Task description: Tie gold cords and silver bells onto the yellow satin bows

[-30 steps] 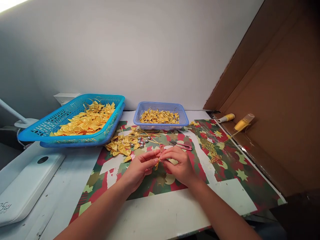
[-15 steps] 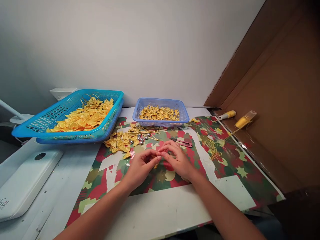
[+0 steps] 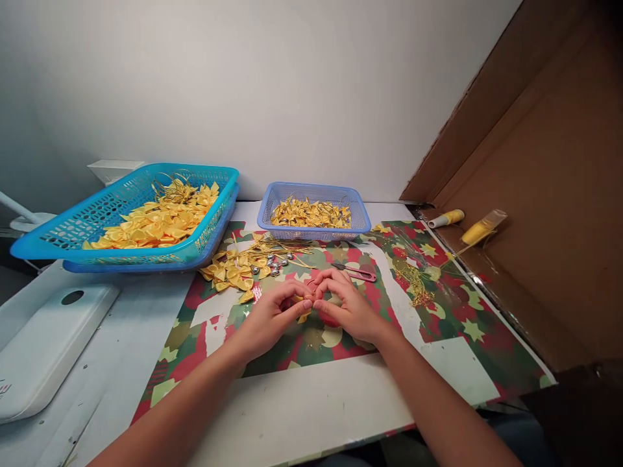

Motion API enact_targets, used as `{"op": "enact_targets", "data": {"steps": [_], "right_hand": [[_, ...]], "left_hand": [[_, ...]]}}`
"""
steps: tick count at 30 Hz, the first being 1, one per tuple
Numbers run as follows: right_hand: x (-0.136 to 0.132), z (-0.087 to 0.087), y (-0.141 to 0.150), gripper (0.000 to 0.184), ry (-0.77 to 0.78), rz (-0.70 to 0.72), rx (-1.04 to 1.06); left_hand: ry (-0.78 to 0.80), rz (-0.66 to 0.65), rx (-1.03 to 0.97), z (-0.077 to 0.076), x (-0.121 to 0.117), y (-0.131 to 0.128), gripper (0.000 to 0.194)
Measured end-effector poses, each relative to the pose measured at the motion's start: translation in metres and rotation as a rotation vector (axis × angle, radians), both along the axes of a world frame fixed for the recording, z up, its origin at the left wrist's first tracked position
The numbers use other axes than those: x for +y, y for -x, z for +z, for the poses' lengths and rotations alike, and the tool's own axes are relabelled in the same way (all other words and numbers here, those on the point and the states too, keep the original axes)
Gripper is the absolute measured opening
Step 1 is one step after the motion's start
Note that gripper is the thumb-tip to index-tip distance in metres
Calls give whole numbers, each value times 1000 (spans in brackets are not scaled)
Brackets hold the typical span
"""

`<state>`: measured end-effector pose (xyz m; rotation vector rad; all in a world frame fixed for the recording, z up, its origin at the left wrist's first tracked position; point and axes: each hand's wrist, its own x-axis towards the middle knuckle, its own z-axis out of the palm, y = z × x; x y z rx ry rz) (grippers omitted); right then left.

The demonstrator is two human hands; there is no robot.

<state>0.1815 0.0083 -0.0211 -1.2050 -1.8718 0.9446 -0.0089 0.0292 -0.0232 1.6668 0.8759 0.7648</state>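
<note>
My left hand (image 3: 269,321) and my right hand (image 3: 351,312) meet fingertip to fingertip above the patterned sheet. The left fingers are pinched on a small yellow ribbon piece (image 3: 304,317), which peeks out below them and is mostly hidden. Closed thumb and fingers on the right hand touch the left fingertips; what they grip is too small to make out. Just beyond the hands lie a heap of folded yellow ribbon pieces (image 3: 233,272), several small silver bells (image 3: 275,265) and a bundle of gold cords (image 3: 287,247). Pink-handled thread snips (image 3: 360,274) rest past the right fingers.
A turquoise basket (image 3: 53,243) full of yellow ribbon pieces stands at the left, nested on a blue one. At the back is a smaller periwinkle basket (image 3: 314,235). Gold cord scraps (image 3: 413,285), two thread spools (image 3: 446,218) and a brown cardboard wall (image 3: 530,194) bound the right.
The view has shifted slightly. My hands stay together at the fingertips, with the fingers a little rearranged and a bit more of the yellow piece showing beneath.
</note>
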Motion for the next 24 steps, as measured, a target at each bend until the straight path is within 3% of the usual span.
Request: {"op": "enact_targets", "data": {"steps": [11,24], "right_hand": [[-1,-5,4,8,-120,-128,-50],[0,-9,10,11,-103,-223,-38]], "left_hand": [[-129,60,164,3,2,2,26],[4,175,96,8,3,3,26]]}}
